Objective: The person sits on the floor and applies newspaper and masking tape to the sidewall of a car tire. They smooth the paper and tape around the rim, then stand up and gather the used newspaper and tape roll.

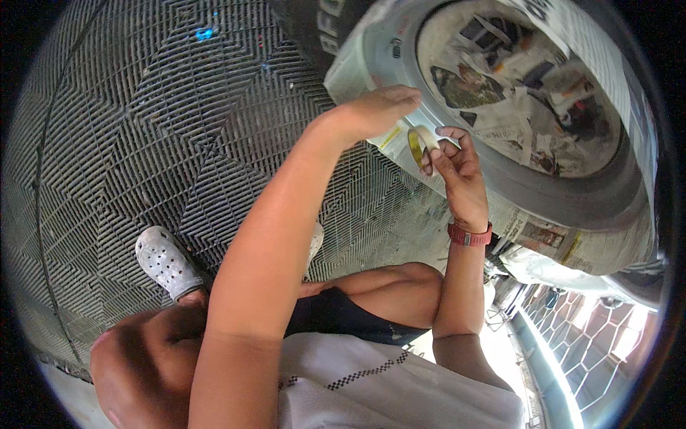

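A round grey-silver wheel rim (486, 154) fills the upper right, with newspaper sheets (493, 118) covering its middle. More newspaper (539, 232) wraps around its outside. My left hand (375, 113) lies with fingers stretched out along the rim's near left edge, over the paper there; its thumb is hidden. Just below it, my right hand (461, 164) grips a roll of masking tape (421, 146) with a yellow inner core. The roll stands on edge close to the rim, with fingers through and around it. Whether a strip runs from the roll to my left hand, I cannot tell.
A black tyre (314, 32) stands beyond the rim at the top. Ribbed grey floor matting (164, 121) spreads across the left, under my white clog (168, 263). My bent knees are close below the hands. A white wire mesh (579, 343) is at the lower right.
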A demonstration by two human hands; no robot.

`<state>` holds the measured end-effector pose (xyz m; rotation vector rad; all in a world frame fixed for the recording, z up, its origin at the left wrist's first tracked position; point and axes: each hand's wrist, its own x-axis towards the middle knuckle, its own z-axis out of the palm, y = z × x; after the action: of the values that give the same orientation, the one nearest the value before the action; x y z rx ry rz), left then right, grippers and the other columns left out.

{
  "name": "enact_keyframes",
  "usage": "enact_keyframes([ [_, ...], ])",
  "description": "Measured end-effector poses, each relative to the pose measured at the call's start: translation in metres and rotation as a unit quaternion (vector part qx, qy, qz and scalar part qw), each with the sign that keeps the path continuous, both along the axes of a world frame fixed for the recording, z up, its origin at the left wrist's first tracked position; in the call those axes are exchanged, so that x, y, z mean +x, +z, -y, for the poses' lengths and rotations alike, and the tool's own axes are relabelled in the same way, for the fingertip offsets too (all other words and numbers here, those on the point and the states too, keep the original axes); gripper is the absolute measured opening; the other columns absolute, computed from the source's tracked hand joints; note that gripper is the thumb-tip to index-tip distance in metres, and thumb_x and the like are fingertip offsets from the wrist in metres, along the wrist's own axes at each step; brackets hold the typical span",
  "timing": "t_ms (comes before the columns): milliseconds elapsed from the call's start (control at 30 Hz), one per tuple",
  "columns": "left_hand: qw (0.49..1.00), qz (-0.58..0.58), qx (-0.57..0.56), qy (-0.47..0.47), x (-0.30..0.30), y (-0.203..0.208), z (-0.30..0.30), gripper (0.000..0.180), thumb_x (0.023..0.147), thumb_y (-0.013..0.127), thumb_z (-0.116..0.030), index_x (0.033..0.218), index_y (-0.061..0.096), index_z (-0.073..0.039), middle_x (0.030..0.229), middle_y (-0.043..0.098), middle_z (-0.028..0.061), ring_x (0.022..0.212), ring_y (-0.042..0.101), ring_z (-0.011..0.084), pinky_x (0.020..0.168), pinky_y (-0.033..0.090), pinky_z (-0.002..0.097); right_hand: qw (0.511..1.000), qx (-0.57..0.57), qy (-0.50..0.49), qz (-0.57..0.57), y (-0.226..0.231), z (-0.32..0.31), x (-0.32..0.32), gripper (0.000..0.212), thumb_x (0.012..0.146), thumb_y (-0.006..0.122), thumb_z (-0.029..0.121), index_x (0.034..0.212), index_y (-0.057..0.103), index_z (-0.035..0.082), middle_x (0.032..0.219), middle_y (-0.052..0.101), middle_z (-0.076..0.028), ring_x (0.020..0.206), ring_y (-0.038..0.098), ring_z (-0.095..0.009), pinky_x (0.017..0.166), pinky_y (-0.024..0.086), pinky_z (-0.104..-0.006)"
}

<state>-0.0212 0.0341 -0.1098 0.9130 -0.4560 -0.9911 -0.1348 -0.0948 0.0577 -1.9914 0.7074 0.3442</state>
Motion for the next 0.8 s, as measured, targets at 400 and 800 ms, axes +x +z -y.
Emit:
enact_keyframes([
  [400,0.992,0.05,-0.047,-0.108,-0.015,0.034,0.005,0.051,0.093,0.084,-0.032,0.135,0.068,-0.01,0.117,0.074,0.0108,0.114,0.067,0.0216,0.102,0.052,0.0378,0.997,0.042,-0.015,0.062,0.01,-0.005,-0.032,0.079,0.097,0.066,-0.008,0.161,0.021,0.0,0.115,0.073,-0.018,0.104,0.072,-0.021,0.092,0.058,-0.0316],
  [800,0.962,0.216,0.101,0.133,-0.037,0.057,0.018,0.017,0.091,0.079,-0.021,0.097,0.076,-0.005,0.091,0.077,0.0108,0.081,0.074,0.0238,0.076,0.057,0.04,0.994,0.037,-0.077,0.065,0.009,-0.007,-0.041,0.053,0.109,0.062,0.021,0.152,0.039,0.001,0.078,0.071,-0.009,0.068,0.069,-0.014,0.072,0.061,-0.0294],
])
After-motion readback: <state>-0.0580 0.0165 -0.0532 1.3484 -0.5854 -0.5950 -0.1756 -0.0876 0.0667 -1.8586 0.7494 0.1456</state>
